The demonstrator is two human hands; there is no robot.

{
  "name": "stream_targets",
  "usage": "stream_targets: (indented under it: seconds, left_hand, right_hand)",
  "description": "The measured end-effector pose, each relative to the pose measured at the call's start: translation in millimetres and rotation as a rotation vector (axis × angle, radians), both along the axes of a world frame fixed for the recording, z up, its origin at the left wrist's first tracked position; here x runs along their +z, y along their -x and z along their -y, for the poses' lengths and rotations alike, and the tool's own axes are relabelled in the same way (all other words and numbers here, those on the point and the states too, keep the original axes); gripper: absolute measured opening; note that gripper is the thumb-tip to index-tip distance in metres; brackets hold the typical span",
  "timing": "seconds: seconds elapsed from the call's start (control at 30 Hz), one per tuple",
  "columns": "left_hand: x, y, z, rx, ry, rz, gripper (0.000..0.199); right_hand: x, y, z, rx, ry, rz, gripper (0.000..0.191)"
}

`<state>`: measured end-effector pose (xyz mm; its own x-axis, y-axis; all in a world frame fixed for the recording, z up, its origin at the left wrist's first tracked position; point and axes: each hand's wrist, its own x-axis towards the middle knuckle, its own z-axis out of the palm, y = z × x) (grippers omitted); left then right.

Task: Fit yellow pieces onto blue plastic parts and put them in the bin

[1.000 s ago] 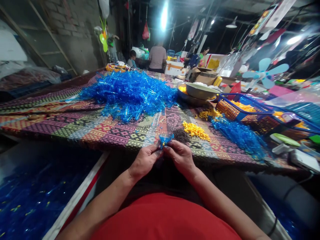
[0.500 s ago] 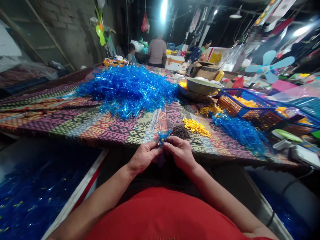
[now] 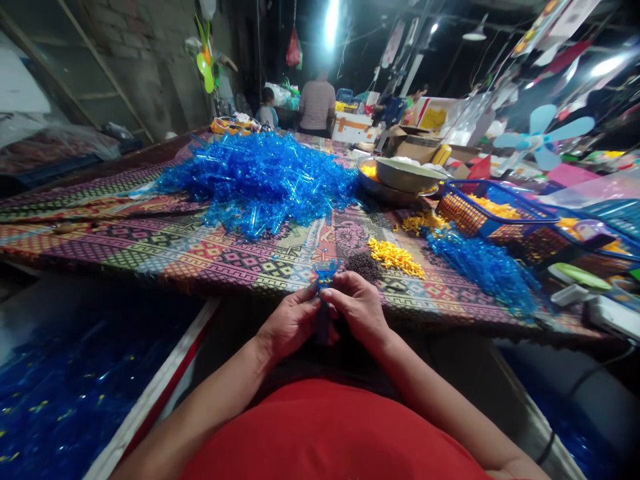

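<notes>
Just past the table's front edge, my left hand [image 3: 289,321] is closed around the lower part of a translucent blue plastic piece [image 3: 326,269]. Its flared, pronged top points up, and a little yellow shows inside. The thumb and index finger of my right hand [image 3: 364,308] pinch the same piece from the other side, below the flare. Close beyond my right hand lie a heap of tiny dark pieces [image 3: 364,267] and a heap of small yellow pieces [image 3: 397,257] on the patterned cloth [image 3: 240,263].
A big pile of blue plastic pieces [image 3: 265,177] covers the table's middle. A smaller blue pile [image 3: 483,270], a blue basket [image 3: 500,223], stacked bowls [image 3: 407,175] and a fan [image 3: 543,137] stand right. Blue pieces fill a bin [image 3: 160,377] below left. People [image 3: 317,107] are behind.
Both hands still hold the blue piece. It now stands more upright, with more of its lower part showing between my hands. The view has shifted slightly.
</notes>
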<state>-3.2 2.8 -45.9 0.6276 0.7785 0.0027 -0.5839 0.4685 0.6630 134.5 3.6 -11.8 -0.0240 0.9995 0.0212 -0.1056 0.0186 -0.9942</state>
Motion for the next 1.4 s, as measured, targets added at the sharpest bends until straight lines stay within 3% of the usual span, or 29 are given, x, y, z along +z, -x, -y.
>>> stream_targets:
  seconds: [0.3,0.53,0.73,0.9,1.13,1.3,1.4]
  left_hand:
    - [-4.1,1,0,0.035,0.018,-0.009,0.053]
    - [-9.3,-1,11,-0.031,0.114,0.022,0.038]
    - [-11.4,-5,21,0.043,0.271,-0.033,0.023]
    - [-7.7,-6,27,0.006,0.298,-0.039,0.02]
    - [-3.4,-7,35,-0.033,0.139,-0.203,0.029]
    - [2.7,-9,31,0.206,-0.229,-0.609,0.024]
    - [4.7,-9,29,0.244,-0.382,-0.77,0.022]
  right_hand:
    - [-6.7,5,-1,0.214,0.128,-0.159,0.027]
    - [-4.2,-4,-6,0.047,0.042,-0.098,0.028]
    - [-3.8,-2,-4,0.062,0.007,-0.053,0.025]
    - [0.4,-2,0,0.039,-0.04,-0.067,0.023]
    - [-2.3,-8,-4,-0.063,-0.034,0.005,0.029]
    - [-6.8,-5,-2,-0.087,-0.07,0.065,0.031]
    - [-10.3,-3,-1,-0.079,-0.09,0.078,0.03]
